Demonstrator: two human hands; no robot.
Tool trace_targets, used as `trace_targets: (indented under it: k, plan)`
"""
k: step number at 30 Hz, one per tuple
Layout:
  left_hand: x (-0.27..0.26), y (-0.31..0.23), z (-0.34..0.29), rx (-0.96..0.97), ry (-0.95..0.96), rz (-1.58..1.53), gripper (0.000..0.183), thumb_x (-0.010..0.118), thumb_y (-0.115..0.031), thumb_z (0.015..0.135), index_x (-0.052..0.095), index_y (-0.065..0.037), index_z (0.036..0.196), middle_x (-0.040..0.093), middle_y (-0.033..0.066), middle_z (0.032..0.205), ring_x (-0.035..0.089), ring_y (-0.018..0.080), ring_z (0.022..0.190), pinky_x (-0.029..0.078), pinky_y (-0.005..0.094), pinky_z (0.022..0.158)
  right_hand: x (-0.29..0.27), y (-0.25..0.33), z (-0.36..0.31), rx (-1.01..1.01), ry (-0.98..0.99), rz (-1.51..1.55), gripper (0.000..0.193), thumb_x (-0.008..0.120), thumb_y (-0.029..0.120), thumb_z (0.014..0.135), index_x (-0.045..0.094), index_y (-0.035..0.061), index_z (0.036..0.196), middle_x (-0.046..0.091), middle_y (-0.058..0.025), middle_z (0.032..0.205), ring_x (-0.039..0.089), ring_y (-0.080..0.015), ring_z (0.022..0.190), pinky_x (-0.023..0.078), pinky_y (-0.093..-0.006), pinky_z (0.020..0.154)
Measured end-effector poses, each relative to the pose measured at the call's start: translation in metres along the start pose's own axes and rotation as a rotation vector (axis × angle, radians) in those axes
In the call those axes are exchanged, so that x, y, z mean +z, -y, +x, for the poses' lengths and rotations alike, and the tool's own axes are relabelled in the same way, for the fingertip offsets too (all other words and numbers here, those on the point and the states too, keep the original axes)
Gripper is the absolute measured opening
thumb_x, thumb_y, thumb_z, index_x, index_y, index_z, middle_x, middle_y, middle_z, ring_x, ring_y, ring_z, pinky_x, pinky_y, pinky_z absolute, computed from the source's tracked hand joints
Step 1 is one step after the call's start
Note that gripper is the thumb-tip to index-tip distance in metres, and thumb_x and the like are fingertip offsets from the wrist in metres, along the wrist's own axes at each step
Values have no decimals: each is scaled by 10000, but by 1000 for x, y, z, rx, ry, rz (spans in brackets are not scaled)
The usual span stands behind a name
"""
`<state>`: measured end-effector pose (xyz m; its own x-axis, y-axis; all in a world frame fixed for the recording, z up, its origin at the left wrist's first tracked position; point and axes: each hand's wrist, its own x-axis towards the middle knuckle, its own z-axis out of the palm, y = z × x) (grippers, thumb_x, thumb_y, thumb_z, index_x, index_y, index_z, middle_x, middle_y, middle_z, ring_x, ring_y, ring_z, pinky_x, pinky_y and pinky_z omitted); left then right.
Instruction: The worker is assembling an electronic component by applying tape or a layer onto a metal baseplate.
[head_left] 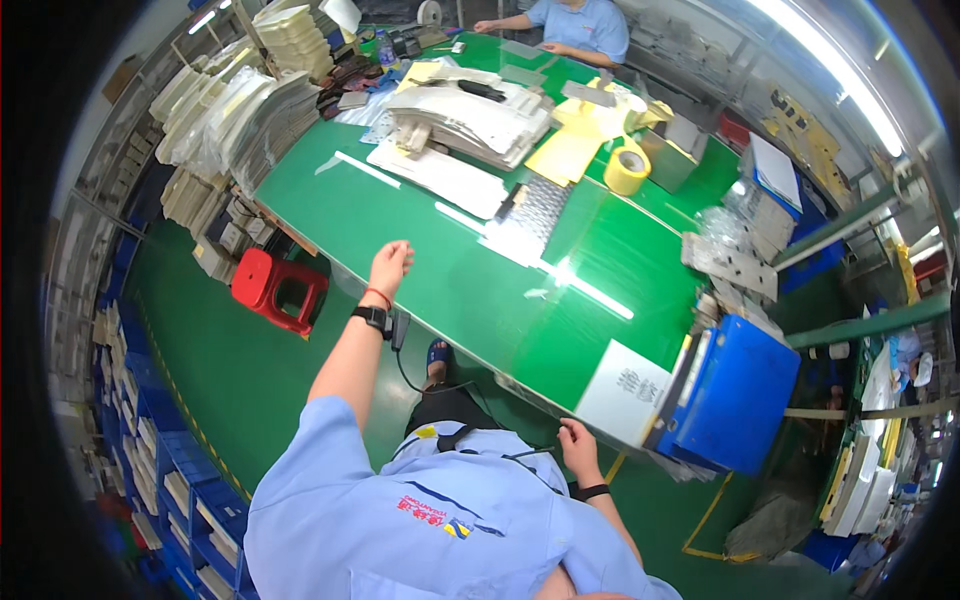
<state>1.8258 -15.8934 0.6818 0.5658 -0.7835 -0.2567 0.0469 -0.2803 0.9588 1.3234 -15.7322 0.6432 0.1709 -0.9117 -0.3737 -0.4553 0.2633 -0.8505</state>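
Observation:
My left hand is over the near left edge of the green table, its fingers curled in, with nothing visible in them. A red band and a black watch circle that wrist. Low at the table's front edge, my right hand has its fingers bent together; whether they hold anything is hidden. Close beside it lies a white printed sheet or box on the table corner, next to blue binders. Farther from my left hand rest a long white sheet and a stack of pale flat pieces.
Yellow tape and bubble wrap lie mid-table. Across the table sits a co-worker in a blue shirt. A red stool stands on the floor at left, below stacked pale sheets. Blue shelving lines the lower left.

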Motion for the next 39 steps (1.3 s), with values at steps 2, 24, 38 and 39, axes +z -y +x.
trace_targets:
  k: [2, 24, 38, 39]
  plan:
    - [-43, -32, 66, 135, 45, 87, 302, 525, -292, 972, 590, -56, 1149, 646, 48, 1052, 588, 126, 875, 470, 264, 741, 29, 28, 48, -69, 27, -66, 246, 576, 165, 925, 634, 19, 1114, 657, -51, 815, 591, -112, 731, 479, -265, 668]
    - [29, -196, 615, 517, 360, 1235, 427, 667, -437, 818, 678, -96, 1074, 671, 133, 1086, 629, 308, 1023, 492, 405, 882, 277, 218, 431, 470, -895, -812, 548, 483, 316, 938, 384, 13, 1384, 356, -168, 1447, 319, -358, 1328, 256, -502, 1071]
    - [34, -216, 709, 597, 806, 1072, 265, 612, -280, 903, 675, -26, 950, 679, 122, 903, 612, 241, 830, 465, 340, 776, 277, 216, 434, 486, -916, -846, 550, 497, 320, 929, 388, 30, 1384, 373, -166, 1436, 339, -359, 1310, 275, -509, 1052]
    - [32, -215, 713, 598, 810, 1076, 265, 612, -280, 903, 675, -26, 950, 679, 122, 903, 612, 241, 830, 465, 340, 776, 277, 215, 434, 480, -919, -852, 542, 489, 329, 935, 398, 27, 1376, 383, -163, 1431, 346, -359, 1305, 282, -512, 1047]
